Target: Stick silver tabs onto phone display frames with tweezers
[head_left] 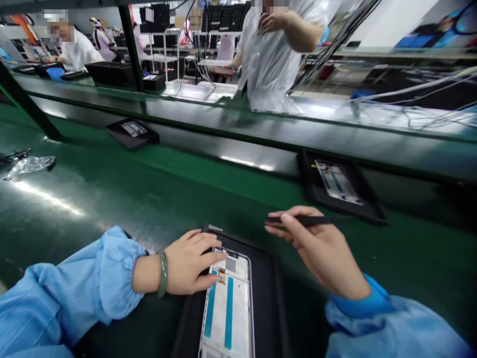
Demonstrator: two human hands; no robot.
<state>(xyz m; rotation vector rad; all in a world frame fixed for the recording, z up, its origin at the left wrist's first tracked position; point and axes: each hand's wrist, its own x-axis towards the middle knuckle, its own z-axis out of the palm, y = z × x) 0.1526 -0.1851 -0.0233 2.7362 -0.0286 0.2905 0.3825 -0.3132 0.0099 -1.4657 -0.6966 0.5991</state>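
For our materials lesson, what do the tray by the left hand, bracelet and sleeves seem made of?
Tray: dull black, perhaps plastic or foam, lacking shine. Bracelet: green and glossy, perhaps stone or glass, from its highlights. Sleeves: matt cloth, probably, from soft gathers.

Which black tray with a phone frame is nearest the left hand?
The front-centre tray: the left hand reaches over its phone frame. The back-left tray and back-right tray lie farther off.

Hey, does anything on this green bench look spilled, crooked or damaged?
Possibly: small dark pieces lie loose beside a crumpled clear plastic bag at the left of the glossy green bench, looking spilled. The pale rectangular phone frame under the left hand shows no obvious damage.
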